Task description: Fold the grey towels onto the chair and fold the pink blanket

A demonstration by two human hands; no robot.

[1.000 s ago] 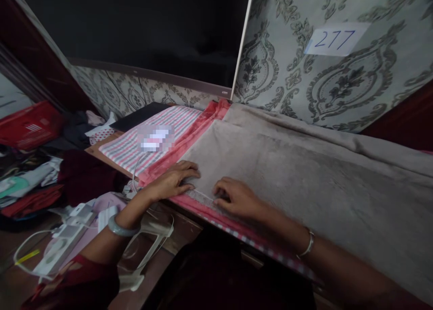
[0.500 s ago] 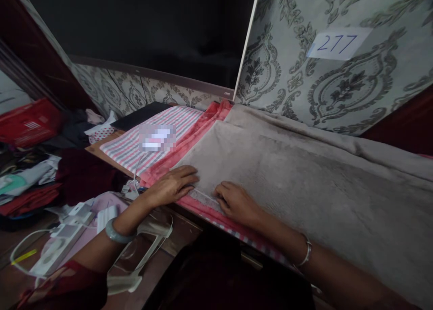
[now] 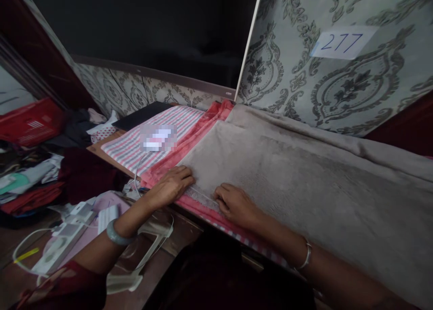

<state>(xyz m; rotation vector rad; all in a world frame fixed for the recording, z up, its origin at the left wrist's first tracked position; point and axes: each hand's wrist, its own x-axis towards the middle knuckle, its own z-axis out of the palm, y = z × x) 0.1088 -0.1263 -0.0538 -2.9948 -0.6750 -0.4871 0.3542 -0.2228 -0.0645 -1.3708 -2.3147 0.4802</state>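
Observation:
A large grey plush cloth lies spread over a pink blanket on a raised surface. My left hand rests flat on the cloth's near left corner, fingers pressed down at the edge. My right hand lies a little to the right, its fingers curled onto the cloth's near hem. A thin pale strip of the hem shows between the two hands. I wear a pale green bangle on the left wrist and a silver one on the right.
A pink and grey striped cloth lies left of the blanket, with a white cable running off it. White power strips and cords sit low at left beside piled clothes. Patterned wallpaper with a paper marked 277 rises behind.
My left hand has drawn slightly left and toward me along the cloth's corner. My right hand has shifted a little along the hem. The view has tilted slightly.

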